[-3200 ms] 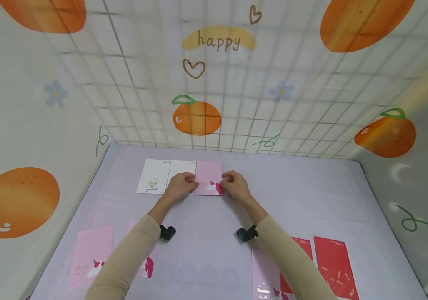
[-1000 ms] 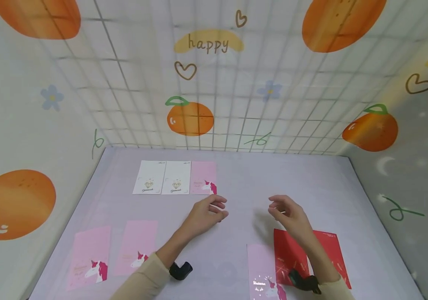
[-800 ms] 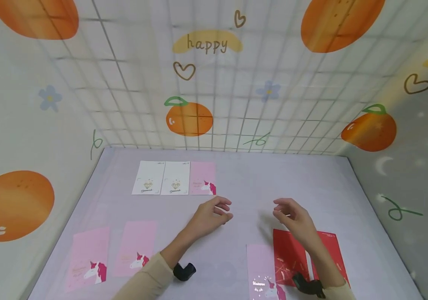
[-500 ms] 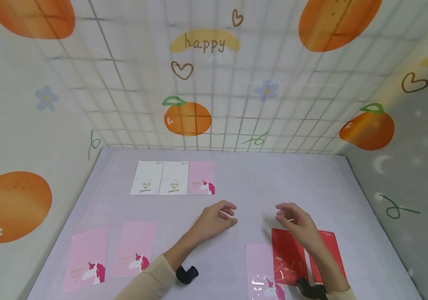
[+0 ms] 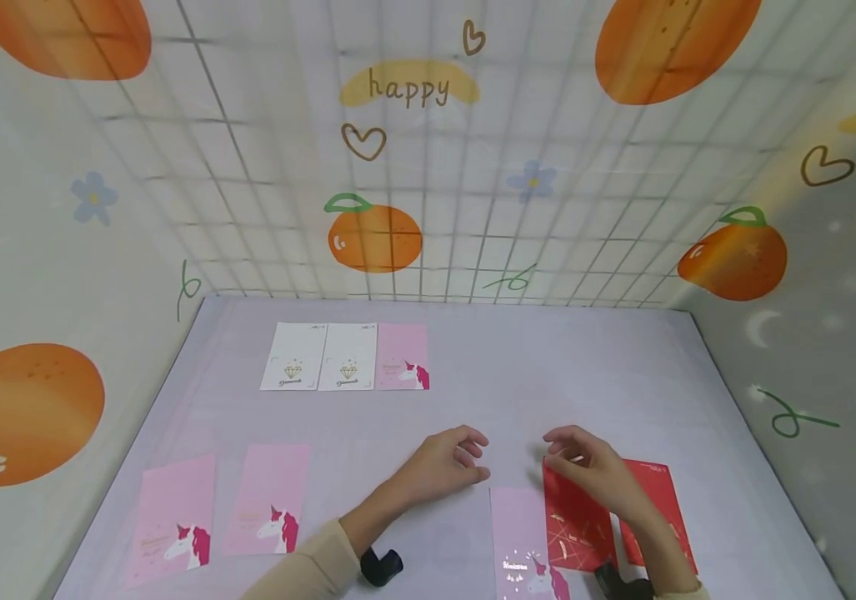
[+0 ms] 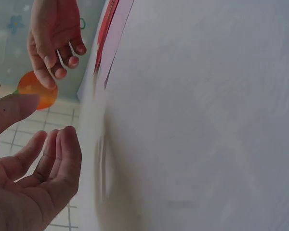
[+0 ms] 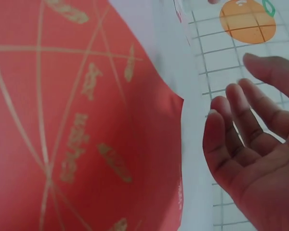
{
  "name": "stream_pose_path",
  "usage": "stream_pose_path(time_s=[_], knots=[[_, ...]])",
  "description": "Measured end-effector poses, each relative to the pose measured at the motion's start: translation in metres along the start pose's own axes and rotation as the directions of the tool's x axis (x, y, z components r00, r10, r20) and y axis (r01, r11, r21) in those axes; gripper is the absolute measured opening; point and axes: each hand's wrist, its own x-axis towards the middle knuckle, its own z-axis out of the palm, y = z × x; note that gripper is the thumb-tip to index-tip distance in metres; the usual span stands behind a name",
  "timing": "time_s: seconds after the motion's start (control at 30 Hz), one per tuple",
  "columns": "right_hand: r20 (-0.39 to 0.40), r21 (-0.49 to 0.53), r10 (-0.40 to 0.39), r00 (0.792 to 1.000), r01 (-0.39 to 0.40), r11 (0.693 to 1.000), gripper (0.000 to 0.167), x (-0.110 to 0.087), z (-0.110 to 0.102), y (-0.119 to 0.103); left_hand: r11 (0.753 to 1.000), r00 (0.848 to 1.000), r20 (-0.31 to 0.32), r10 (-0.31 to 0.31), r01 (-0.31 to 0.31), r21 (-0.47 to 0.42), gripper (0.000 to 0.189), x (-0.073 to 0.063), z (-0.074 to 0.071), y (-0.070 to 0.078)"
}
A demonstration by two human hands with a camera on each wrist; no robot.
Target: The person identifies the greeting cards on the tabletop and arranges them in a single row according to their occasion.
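Observation:
My left hand (image 5: 438, 467) hovers over the middle of the table with loosely bent fingers and nothing in it. Just left of the front pink unicorn card (image 5: 519, 533) is where it floats. My right hand (image 5: 600, 471), also holding nothing, hangs above a red card (image 5: 578, 525) with gold print. A second red card (image 5: 653, 483) lies partly hidden under that forearm. In the right wrist view the red card (image 7: 86, 120) fills the left side, apart from the relaxed fingers. At the back, a pink unicorn card (image 5: 402, 354) lies beside two white diamond cards, one touching it (image 5: 348, 354).
Two more pink unicorn cards (image 5: 266, 492) lie apart at the table's front left. The other white card (image 5: 294, 354) starts the back row. A pale cloth (image 5: 548, 367) covers the table, and printed curtains (image 5: 375, 237) enclose its back and sides.
Both hands have let go of the pink card at the back, which stays beside the white cards. They have drawn back toward the front, the right one over the red cards.

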Motion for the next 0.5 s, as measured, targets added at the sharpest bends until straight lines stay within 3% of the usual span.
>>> stream_pose_path(time_s=[0.23, 0.33, 0.5], knots=[[-0.001, -0.01, 0.019, 1.0, -0.019, 1.0, 0.043, 0.0, 0.004, 0.002, 0.979, 0.996, 0.085, 0.004, -0.021, 0.202, 0.053, -0.005, 0.012, -0.001], [-0.001, -0.009, 0.013, 1.0, -0.013, 1.0, 0.042, 0.001, 0.004, 0.002, 0.949, 0.995, 0.103, -0.005, -0.028, 0.316, 0.057, -0.008, 0.019, 0.001], [0.008, -0.006, 0.013, 1.0, -0.013, 1.0, 0.042, 0.001, 0.004, 0.001, 0.869, 0.996, 0.088, -0.002, -0.042, 0.493, 0.058, -0.011, 0.029, 0.004]])
